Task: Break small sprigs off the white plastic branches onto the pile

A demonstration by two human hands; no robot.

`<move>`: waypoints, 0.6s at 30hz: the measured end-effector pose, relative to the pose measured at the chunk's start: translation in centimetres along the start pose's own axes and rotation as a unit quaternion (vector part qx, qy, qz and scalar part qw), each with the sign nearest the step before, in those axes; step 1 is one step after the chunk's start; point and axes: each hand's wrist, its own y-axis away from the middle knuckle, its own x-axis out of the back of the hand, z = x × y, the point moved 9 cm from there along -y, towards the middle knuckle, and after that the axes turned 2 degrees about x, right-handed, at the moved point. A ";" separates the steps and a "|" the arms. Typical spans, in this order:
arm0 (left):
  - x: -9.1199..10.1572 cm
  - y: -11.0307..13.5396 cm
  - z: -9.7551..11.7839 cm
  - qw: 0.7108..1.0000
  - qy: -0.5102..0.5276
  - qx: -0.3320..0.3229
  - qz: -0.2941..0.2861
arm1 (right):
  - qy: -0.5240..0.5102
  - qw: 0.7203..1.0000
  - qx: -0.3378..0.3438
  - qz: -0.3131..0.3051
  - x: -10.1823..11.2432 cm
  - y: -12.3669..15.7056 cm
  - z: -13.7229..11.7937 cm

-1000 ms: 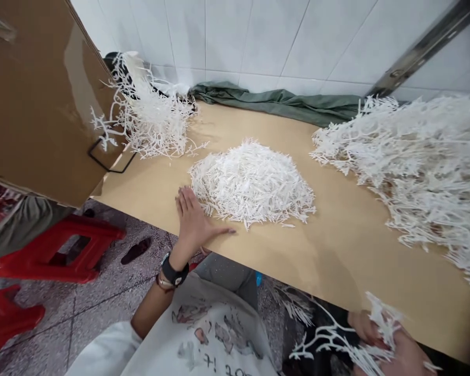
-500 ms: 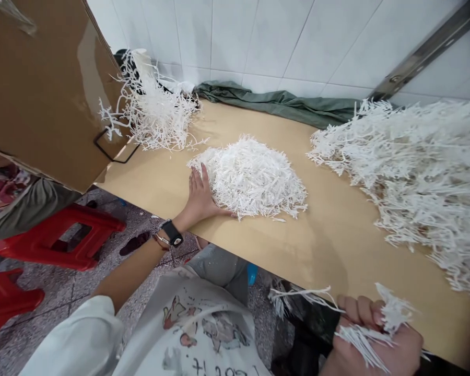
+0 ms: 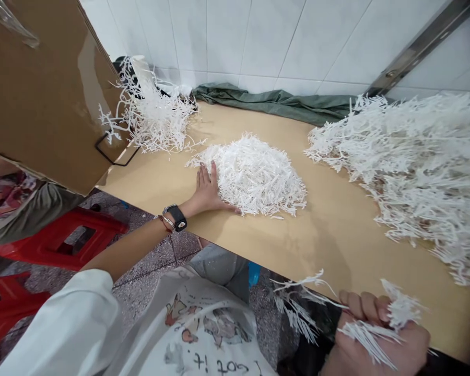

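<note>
Left hand is splayed, right hand clenched.

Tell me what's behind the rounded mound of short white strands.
Behind the mound are the tan tabletop, crumpled green cloth and a white tiled wall. The tabletop just behind its crest is hidden, so anything there can't be seen.

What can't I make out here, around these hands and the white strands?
All in the head view:
- Middle of the white strands in the right hand: hidden by its closed fingers.
- Left palm: hidden by the back of the left hand.
- Far side of the big right-hand heap: cut off by the right edge.
- Neighbouring person: upper body hidden by the cardboard box.
</note>
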 end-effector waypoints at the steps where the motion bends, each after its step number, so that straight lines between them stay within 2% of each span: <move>1: -0.2 -0.3 0.1 1.000 -0.002 -0.002 -0.007 | -0.002 1.000 -0.003 0.002 0.0 0.1 0.0; 7: -1.2 -1.9 1.4 0.999 0.000 -0.009 -0.037 | -0.004 1.000 -0.010 0.008 0.3 0.3 0.0; 11: -0.6 -1.3 1.3 0.995 -0.009 -0.005 -0.095 | -0.007 0.999 -0.009 0.031 0.9 0.4 -0.2; 13: 0.7 -0.5 -0.2 0.994 -0.015 0.017 -0.111 | -0.001 0.999 -0.006 0.051 1.3 0.6 -0.7; 18: 5.5 0.3 -6.5 0.993 -0.038 0.096 -0.050 | 0.016 0.996 0.020 0.090 2.2 0.7 -1.7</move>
